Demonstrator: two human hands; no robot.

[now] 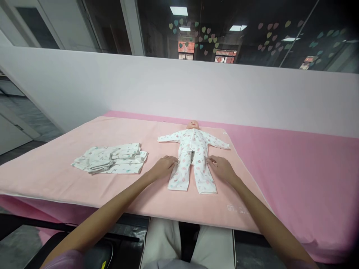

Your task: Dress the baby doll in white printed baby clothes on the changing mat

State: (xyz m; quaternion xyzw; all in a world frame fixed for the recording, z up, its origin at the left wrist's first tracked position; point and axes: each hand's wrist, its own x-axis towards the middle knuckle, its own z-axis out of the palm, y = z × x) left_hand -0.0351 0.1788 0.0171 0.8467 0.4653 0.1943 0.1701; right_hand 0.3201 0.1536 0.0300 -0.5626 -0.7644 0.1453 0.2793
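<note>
The doll (193, 124) lies face up on a peach sheet (154, 201) spread over the table, right of the middle of the view, its head toward the wall (179, 89).

At the far left, below the table's near edge, part of a black chair (97, 257) shows. Above it on the sheet lie folded clothes (110, 160), white with a small print, well apart from the doll and stacked in uneven layers.

Next comes the left hand (165, 167), back upward, fingers bent, its tips at the outer edge of one leg of the pants (181, 173). I cannot tell whether its grip is pinched on the cloth. The pants lie flat with the legs parted, cuffs toward the person. The top (192, 140), in a matching print, covers the doll's body, both sleeves stretched out sideways, its hem meeting the pants.

The right hand (222, 168) is at the other leg's outer edge, fingers curled; whether its grip is closed on cloth, I cannot tell. Farthest right, the pink-covered table (297, 179) extends past the sheet.
</note>
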